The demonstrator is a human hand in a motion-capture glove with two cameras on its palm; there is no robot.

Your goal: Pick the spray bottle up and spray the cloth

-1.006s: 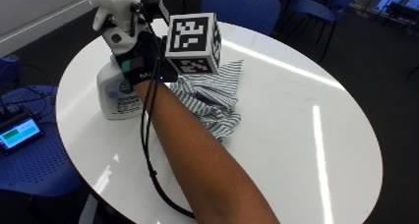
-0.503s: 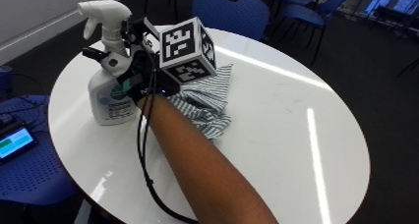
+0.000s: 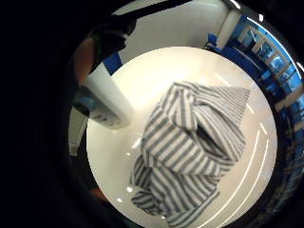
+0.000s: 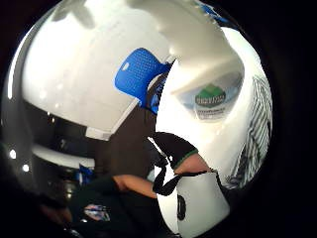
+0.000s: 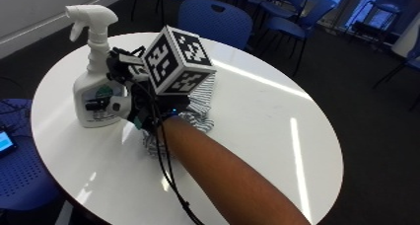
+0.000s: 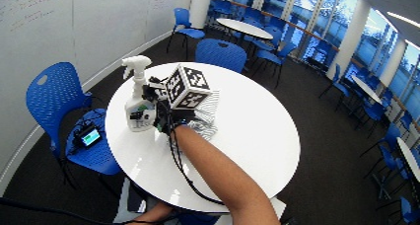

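Note:
A white spray bottle [image 5: 92, 87] with a green-logo label stands upright near the left edge of the round white table [image 5: 262, 126]. My gloved right hand [image 5: 141, 104] is against its lower body from the right, fingers curled round it. In the thumb side palm view the bottle [image 4: 208, 74] fills the picture and my thumb [image 4: 190, 163] lies on it. A finger [image 3: 83, 59] runs along the bottle [image 3: 107, 102] in the little finger side view. The grey-and-white striped cloth [image 5: 200, 94] lies crumpled on the table under my hand and wrist, spread below the palm [image 3: 190, 152].
Blue chairs ring the table: one behind it [image 5: 216, 18], one at its left [image 6: 49, 96] with a small lit screen [image 6: 88, 136] on the seat beside it. The bottle stands close to the table's rim. Bare tabletop [image 6: 249, 131] lies right of the cloth.
The outside view has shifted. My hand stays at the bottle and sits a little lower on its body than before. The bottle still stands on the table beside the cloth.

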